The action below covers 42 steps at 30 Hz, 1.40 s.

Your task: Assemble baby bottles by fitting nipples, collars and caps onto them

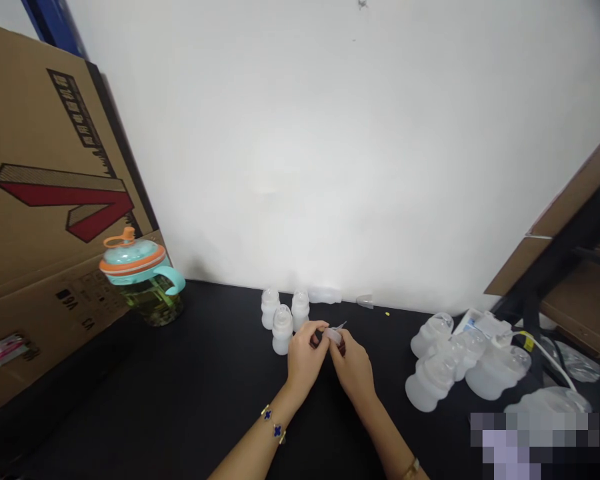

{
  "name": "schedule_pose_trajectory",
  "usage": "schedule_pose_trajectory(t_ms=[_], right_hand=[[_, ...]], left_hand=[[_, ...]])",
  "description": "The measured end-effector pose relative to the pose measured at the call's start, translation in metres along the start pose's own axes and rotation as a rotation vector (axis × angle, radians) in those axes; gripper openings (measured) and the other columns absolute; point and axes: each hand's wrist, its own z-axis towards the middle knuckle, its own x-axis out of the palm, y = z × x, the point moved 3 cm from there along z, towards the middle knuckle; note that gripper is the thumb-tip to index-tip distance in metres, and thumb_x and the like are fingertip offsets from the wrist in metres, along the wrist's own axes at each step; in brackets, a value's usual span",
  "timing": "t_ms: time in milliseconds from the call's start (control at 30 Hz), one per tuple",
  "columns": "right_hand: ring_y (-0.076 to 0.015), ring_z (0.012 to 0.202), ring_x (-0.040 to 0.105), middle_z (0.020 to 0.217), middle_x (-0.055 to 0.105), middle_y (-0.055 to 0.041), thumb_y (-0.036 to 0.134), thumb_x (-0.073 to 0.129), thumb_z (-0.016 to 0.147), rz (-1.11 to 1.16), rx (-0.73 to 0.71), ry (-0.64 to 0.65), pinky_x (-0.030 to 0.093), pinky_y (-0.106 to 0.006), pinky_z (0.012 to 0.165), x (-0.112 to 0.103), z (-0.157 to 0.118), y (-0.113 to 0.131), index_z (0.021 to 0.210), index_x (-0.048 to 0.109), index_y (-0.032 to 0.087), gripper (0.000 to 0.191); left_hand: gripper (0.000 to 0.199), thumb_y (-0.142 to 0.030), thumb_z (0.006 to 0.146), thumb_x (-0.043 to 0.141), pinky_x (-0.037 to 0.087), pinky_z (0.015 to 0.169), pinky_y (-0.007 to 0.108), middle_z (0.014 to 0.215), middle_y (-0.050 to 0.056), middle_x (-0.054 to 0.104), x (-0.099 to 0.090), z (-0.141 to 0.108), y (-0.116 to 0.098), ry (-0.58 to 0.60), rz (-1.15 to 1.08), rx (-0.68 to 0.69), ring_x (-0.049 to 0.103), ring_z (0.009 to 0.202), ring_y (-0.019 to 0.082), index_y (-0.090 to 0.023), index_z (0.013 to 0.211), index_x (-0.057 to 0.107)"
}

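Piece in hand: a small translucent piece (333, 335), held between both hands' fingertips over the black table (205, 373).
Left hand (305, 357): thumb and forefinger pinch the piece's left side.
Right hand (353, 365): thumb and curled fingers grip its right side.
Bearing: just ahead of both palms, about equally near each hand — a thin tip juts up and rightward; fingers hide the rest, so its long axis is unclear.
Look: pale, whitish, thin at the tip.
Standing bottles: three white bottles (282, 331), upright — the front one just beside the left hand.
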Motion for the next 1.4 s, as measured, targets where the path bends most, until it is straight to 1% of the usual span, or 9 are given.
schedule_pose_trajectory(t_ms=[100, 167, 300, 400, 533, 633, 933, 1233, 1400], right_hand=[[-0.0167, 0.069, 0.063, 0.077, 0.068, 0.0008, 0.037, 0.046, 0.093, 0.067, -0.011, 0.003, 0.037, -0.024, 0.061, 0.002, 0.001, -0.001, 0.090, 0.062, 0.024, 0.021], [-0.0166, 0.065, 0.061, 0.072, 0.066, 0.0007, 0.042, 0.045, 0.093, 0.126, -0.014, 0.002, 0.038, -0.024, 0.060, 0.003, 0.002, -0.003, 0.083, 0.061, 0.023, 0.027], [-0.0174, 0.062, 0.060, 0.067, 0.064, 0.0000, 0.052, 0.042, 0.093, 0.292, -0.030, 0.033, 0.040, -0.025, 0.058, 0.008, 0.005, -0.006, 0.077, 0.059, 0.022, 0.038], [-0.0180, 0.061, 0.060, 0.064, 0.062, 0.0002, 0.055, 0.044, 0.092, 0.335, -0.041, 0.048, 0.040, -0.026, 0.058, 0.010, 0.006, -0.008, 0.075, 0.057, 0.022, 0.040], [-0.0189, 0.067, 0.063, 0.076, 0.068, -0.0009, 0.050, 0.046, 0.091, 0.265, -0.056, 0.028, 0.042, -0.026, 0.062, 0.008, 0.006, -0.007, 0.090, 0.062, 0.023, 0.030], [-0.0190, 0.070, 0.064, 0.081, 0.070, -0.0010, 0.046, 0.044, 0.093, 0.224, -0.056, 0.027, 0.042, -0.026, 0.064, 0.006, 0.005, -0.006, 0.099, 0.063, 0.025, 0.029], [-0.0191, 0.073, 0.064, 0.083, 0.070, -0.0009, 0.040, 0.041, 0.095, 0.107, -0.044, 0.003, 0.039, -0.025, 0.064, 0.004, 0.003, -0.003, 0.100, 0.063, 0.025, 0.027], [-0.0189, 0.076, 0.065, 0.083, 0.070, -0.0005, 0.039, 0.041, 0.096, 0.003, -0.007, 0.011, 0.036, -0.024, 0.064, 0.001, 0.000, 0.001, 0.100, 0.062, 0.026, 0.025], [-0.0189, 0.073, 0.064, 0.080, 0.069, -0.0003, 0.039, 0.040, 0.097, -0.032, 0.005, 0.010, 0.034, -0.024, 0.061, 0.001, 0.000, 0.002, 0.097, 0.061, 0.026, 0.024]], left_hand=[[0.014, -0.024, 0.083, 0.059, 0.045, 0.064, 0.028, 0.090, 0.003, 0.068, 0.000, 0.000, 0.000, -0.026, -0.046, -0.002, 0.057, 0.069, 0.017, -0.022, 0.092, 0.069], [0.012, -0.026, 0.084, 0.059, 0.046, 0.063, 0.028, 0.090, 0.003, 0.067, 0.000, 0.000, 0.000, -0.027, -0.079, -0.032, 0.058, 0.069, 0.017, -0.021, 0.091, 0.067], [0.016, -0.031, 0.086, 0.059, 0.048, 0.062, 0.028, 0.091, 0.006, 0.069, 0.004, 0.001, 0.004, 0.049, -0.206, -0.136, 0.063, 0.073, 0.019, -0.019, 0.093, 0.065], [0.016, -0.032, 0.085, 0.060, 0.052, 0.066, 0.029, 0.087, 0.007, 0.071, 0.008, 0.002, 0.009, 0.079, -0.329, -0.171, 0.068, 0.081, 0.022, -0.018, 0.089, 0.064], [0.013, -0.030, 0.084, 0.062, 0.053, 0.074, 0.031, 0.085, 0.007, 0.071, 0.009, 0.003, 0.014, 0.051, -0.344, -0.161, 0.068, 0.082, 0.022, -0.017, 0.085, 0.064], [0.012, -0.029, 0.083, 0.063, 0.053, 0.075, 0.031, 0.085, 0.006, 0.070, 0.009, 0.003, 0.014, 0.048, -0.333, -0.151, 0.068, 0.082, 0.021, -0.018, 0.086, 0.064], [0.011, -0.028, 0.083, 0.063, 0.050, 0.068, 0.028, 0.083, 0.005, 0.069, 0.009, 0.002, 0.007, 0.062, -0.306, -0.157, 0.067, 0.079, 0.019, -0.017, 0.086, 0.063], [0.010, -0.027, 0.079, 0.067, 0.047, 0.066, 0.027, 0.078, 0.003, 0.069, 0.008, 0.001, 0.009, 0.032, -0.298, -0.166, 0.065, 0.073, 0.018, -0.018, 0.083, 0.065], [0.008, -0.025, 0.079, 0.066, 0.045, 0.065, 0.026, 0.076, 0.002, 0.068, 0.008, 0.001, 0.009, 0.023, -0.281, -0.162, 0.063, 0.071, 0.017, -0.018, 0.082, 0.065]])
